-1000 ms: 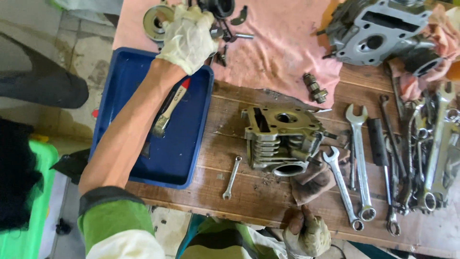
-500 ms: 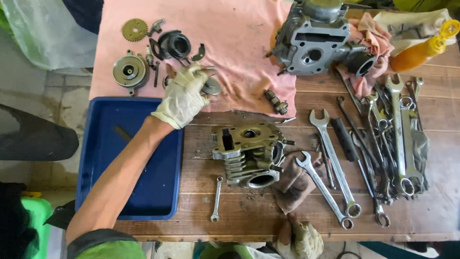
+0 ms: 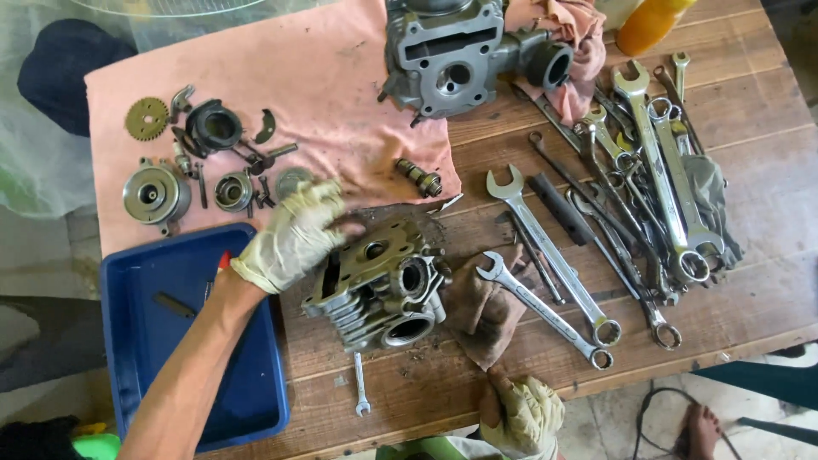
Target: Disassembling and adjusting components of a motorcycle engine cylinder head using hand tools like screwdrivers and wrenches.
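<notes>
Resting on the top edge of the cylinder head [image 3: 375, 285] is the gloved left hand [image 3: 294, 234], fingers spread and lying fairly flat, touching the casting but not gripping it. The head is sitting mid-table [image 3: 750, 281], just right of the blue tray [image 3: 145, 332] and just below the pink cloth [image 3: 341, 111], with a brown rag [image 3: 481, 307] touching its right side. Judging by the finned cast metal, it is looking heavy, rigid and greasy, so likely slippery under gloves; the fins and flat outer walls seem the safest places to be gripping, probably with both hands, avoiding the open ports. The gloved right hand [image 3: 524, 413] is sitting at the table's near edge, curled loosely near the rag's lower corner; cannot tell whether it is pinching anything. Wrenches [image 3: 545, 255] are lying to the right, well clear of both hands.
</notes>
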